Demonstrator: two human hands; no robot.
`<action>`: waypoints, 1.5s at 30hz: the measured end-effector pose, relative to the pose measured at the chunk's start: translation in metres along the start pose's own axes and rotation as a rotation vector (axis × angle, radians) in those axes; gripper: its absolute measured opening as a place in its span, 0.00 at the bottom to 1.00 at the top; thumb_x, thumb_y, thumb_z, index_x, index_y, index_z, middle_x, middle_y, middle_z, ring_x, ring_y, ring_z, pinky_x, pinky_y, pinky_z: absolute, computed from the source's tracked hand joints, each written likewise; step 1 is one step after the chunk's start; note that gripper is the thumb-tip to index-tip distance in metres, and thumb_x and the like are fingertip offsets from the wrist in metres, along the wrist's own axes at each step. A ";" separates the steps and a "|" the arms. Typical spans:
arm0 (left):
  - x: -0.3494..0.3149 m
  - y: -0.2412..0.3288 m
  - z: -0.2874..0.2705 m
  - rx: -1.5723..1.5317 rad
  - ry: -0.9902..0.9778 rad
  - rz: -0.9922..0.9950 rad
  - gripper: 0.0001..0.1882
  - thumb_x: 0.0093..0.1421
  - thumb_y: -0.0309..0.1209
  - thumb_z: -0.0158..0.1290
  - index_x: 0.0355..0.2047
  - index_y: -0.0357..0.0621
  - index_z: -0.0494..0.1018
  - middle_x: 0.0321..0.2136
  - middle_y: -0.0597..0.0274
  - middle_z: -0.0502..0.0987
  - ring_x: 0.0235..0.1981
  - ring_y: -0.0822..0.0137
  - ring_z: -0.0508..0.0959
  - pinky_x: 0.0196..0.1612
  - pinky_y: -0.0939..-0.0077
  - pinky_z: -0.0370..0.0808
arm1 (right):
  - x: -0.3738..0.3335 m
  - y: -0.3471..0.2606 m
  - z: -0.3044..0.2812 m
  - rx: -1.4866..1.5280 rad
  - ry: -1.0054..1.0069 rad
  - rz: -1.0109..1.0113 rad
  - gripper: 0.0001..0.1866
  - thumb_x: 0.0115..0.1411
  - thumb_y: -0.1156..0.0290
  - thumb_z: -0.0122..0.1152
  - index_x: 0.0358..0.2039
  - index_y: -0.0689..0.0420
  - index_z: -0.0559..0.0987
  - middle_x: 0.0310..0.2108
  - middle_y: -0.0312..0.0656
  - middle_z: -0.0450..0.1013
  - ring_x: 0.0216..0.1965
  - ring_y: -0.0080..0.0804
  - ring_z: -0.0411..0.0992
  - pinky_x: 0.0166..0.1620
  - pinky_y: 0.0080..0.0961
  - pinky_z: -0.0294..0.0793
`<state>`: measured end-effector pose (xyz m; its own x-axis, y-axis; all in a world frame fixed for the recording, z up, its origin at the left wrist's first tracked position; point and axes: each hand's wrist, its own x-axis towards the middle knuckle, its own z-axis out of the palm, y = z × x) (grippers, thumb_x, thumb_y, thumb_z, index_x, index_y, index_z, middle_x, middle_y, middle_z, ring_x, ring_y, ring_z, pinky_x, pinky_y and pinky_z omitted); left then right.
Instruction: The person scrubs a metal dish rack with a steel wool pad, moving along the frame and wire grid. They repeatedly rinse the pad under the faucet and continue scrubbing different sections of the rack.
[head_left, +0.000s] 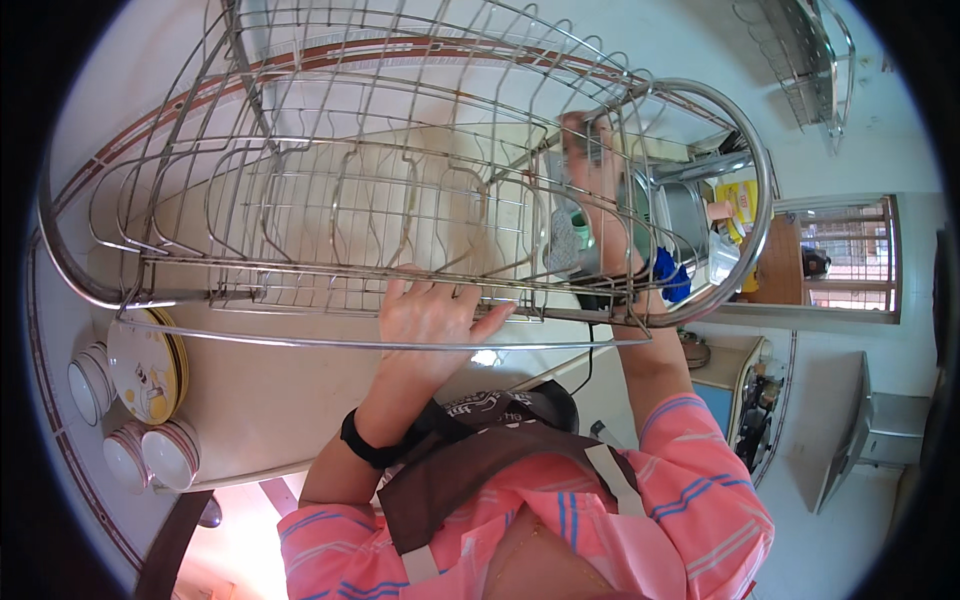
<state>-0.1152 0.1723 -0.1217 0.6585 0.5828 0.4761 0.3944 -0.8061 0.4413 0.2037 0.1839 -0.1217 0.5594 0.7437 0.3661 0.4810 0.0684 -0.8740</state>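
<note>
"Why is the left hand (pixel 430 312) sitting there on the rack (pixel 411 200)?"

"It's probably steadying it. The fingers are curling over the long lower rail, about midway along, closing around it, and the thumb is lying along the front."

"And the right hand (pixel 588 145)?"

"It's showing behind the wires, at the rack's right end, perhaps to be near that side's frame. It's looking blurred, so I'm not able to say how open it is or whether it's holding anything."

"Where is the rack resting?"

"It's spanning the space above the bench (pixel 300 385); I'm not seeing what else is bearing it. Its wires are blocking our view of the bench's far edge."

"What's standing around it?"

"Plates (pixel 146 372) are leaning near the bench's left edge, and bowls (pixel 172 456) are sitting at the near left corner, probably stacked there to be out of the way. Toward the right end, a sink (pixel 688 215) is showing, with a blue thing (pixel 672 275) crowding in front."
</note>
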 end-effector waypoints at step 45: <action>0.005 -0.004 -0.005 0.085 -0.104 0.057 0.22 0.50 0.59 0.65 0.23 0.54 0.85 0.19 0.66 0.78 0.25 0.61 0.78 0.44 0.61 0.73 | 0.015 0.016 -0.024 0.157 -0.093 0.207 0.15 0.73 0.61 0.56 0.55 0.52 0.74 0.36 0.34 0.75 0.30 0.25 0.69 0.38 0.35 0.74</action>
<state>-0.1168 0.1785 -0.1175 0.7423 0.5255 0.4156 0.4045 -0.8460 0.3472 0.2354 0.1801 -0.1225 0.5674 0.8096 0.1502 0.2484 0.0056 -0.9687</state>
